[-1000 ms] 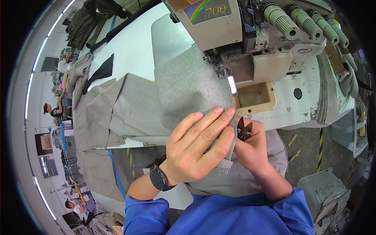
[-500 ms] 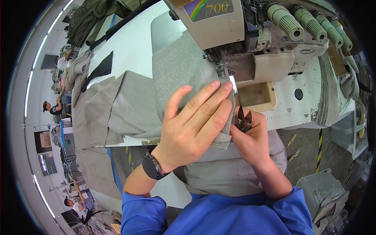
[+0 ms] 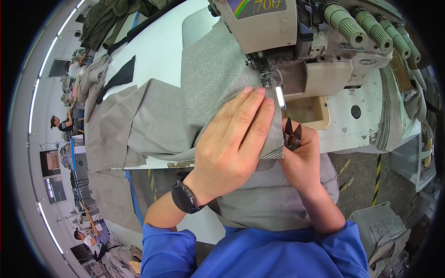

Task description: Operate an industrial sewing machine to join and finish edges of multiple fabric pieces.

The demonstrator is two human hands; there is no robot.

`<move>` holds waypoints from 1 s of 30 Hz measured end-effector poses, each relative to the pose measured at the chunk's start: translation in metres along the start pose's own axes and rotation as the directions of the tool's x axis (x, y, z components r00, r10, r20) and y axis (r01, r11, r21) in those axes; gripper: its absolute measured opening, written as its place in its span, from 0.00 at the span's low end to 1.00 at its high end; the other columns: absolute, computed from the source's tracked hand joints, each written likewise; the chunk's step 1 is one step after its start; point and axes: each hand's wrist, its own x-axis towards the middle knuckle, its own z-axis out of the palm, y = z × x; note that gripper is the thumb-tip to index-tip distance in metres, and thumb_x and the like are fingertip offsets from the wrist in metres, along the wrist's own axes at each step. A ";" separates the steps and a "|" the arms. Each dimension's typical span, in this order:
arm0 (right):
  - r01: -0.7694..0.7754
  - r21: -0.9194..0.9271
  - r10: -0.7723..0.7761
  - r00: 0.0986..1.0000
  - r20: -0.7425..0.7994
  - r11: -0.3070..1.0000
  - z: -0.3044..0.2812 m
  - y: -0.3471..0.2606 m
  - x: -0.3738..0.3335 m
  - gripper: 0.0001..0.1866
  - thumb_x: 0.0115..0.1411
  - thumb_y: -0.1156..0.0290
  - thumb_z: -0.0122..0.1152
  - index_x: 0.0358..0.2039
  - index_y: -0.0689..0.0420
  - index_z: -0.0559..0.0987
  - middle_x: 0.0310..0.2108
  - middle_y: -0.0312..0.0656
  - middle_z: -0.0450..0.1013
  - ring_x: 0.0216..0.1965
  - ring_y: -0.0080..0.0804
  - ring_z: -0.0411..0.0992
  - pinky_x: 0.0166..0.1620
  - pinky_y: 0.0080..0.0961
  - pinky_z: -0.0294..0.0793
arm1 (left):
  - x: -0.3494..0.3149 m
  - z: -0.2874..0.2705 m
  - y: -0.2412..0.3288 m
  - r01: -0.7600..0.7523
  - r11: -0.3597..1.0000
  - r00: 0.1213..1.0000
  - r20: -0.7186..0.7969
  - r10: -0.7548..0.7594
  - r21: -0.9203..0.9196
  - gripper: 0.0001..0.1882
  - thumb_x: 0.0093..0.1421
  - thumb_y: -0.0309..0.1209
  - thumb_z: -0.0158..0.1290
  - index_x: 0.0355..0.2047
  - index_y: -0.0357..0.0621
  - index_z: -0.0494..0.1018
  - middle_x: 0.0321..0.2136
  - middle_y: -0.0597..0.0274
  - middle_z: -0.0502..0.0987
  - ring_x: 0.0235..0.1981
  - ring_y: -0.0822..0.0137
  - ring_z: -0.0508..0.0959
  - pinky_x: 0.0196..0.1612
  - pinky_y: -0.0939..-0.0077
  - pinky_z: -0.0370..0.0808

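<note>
We press our left hand (image 3: 236, 143) flat on the grey cloth (image 3: 208, 78), a woven herringbone piece that lies across the white table and droops over its near edge. Its right edge sits just beside the sewing machine's needle foot. Our right hand (image 3: 303, 160) grips small dark snips (image 3: 292, 134), blades pointing up, touching the cloth's edge.

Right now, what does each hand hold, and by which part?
The right hand holds small dark thread snips by the handle end, blades pointing up. The left hand grips nothing; it lies flat on the grey fabric near the sewing machine.
</note>
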 end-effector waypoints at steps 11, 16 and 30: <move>0.053 -0.087 -0.054 0.999 -0.002 0.995 0.001 -0.001 0.005 0.04 0.56 0.80 0.55 0.32 0.65 0.77 0.23 0.29 0.70 0.27 0.11 0.61 0.29 0.12 0.63 | 0.005 -0.009 -0.011 0.067 0.986 0.995 0.084 -0.055 -0.151 0.28 0.39 0.18 0.55 0.46 0.41 0.74 0.46 0.51 0.72 0.49 0.49 0.74 0.49 0.64 0.73; 0.055 -0.146 -0.061 0.997 -0.040 0.988 0.003 0.001 0.006 0.03 0.55 0.80 0.56 0.31 0.64 0.76 0.22 0.29 0.70 0.26 0.11 0.61 0.29 0.12 0.63 | 0.012 -0.018 -0.028 -0.008 0.966 0.992 0.118 0.040 -0.260 0.23 0.40 0.20 0.56 0.41 0.40 0.76 0.43 0.52 0.74 0.48 0.50 0.75 0.47 0.63 0.74; -0.004 0.052 0.008 0.998 -0.069 0.999 0.002 -0.003 0.001 0.03 0.58 0.81 0.54 0.33 0.67 0.73 0.24 0.37 0.73 0.21 0.15 0.68 0.23 0.12 0.64 | -0.002 -0.017 -0.025 -0.187 0.982 0.980 0.062 0.189 -0.025 0.14 0.48 0.28 0.55 0.37 0.45 0.77 0.42 0.61 0.78 0.46 0.66 0.77 0.57 0.58 0.63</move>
